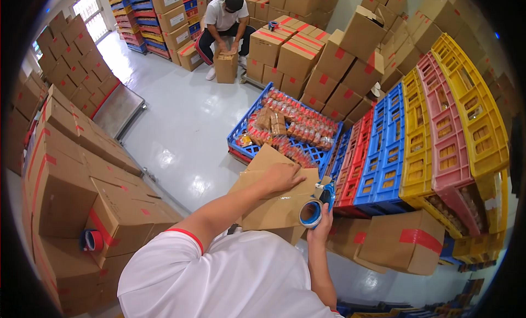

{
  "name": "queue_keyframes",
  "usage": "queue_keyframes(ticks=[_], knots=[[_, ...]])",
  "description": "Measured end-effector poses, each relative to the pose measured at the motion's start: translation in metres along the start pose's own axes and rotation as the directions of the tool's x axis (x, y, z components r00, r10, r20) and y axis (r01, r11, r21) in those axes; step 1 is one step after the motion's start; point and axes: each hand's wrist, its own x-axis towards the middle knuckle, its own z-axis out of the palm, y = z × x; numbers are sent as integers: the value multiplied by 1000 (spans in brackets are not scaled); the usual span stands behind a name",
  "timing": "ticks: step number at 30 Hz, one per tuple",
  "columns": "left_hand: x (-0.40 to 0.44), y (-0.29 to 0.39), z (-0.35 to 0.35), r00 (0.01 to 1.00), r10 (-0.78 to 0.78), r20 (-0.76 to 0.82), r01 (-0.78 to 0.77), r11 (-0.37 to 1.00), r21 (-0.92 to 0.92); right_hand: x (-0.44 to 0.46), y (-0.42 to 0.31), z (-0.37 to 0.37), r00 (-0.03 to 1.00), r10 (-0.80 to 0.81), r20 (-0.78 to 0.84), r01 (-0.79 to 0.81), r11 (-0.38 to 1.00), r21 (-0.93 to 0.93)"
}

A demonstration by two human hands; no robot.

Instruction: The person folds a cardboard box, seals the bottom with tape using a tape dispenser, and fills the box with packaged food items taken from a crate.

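My left hand [282, 178] lies flat on the flaps of a cardboard box [268, 211] in front of my body, fingers stretched out. My right hand [323, 223] grips a blue tape dispenser [327, 194] holding a roll of tape [310, 213], at the right edge of the box. Just beyond the box, a blue crate [239, 129] holds rows of packed goods in clear wrapping with red parts [312, 120]. One far flap of the box stands up toward that crate. What is inside the box is hidden.
Stacked crates in red, blue, yellow and pink [433, 137] rise on my right. Taped cartons [71, 181] stand on my left, with a tape roll [91, 240] on one. Ahead, a seated co-worker [224, 22] handles a carton [226, 68]. A metal platform [118, 109] lies at left.
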Motion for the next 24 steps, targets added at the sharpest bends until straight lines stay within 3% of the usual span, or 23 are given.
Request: queue_keyframes(ticks=[14,16,24], knots=[[5,1,4,1000,9,-7,-9,1000,-5,16,25,-7,990,-141,-5,140,986,-86],[5,2,6,1000,12,-9,-12,1000,-6,14,25,-10,984,-169,50,176,941,-290],[6,4,1,1000,-11,24,12,1000,-18,14,20,-8,988,-136,69,150,948,-280]])
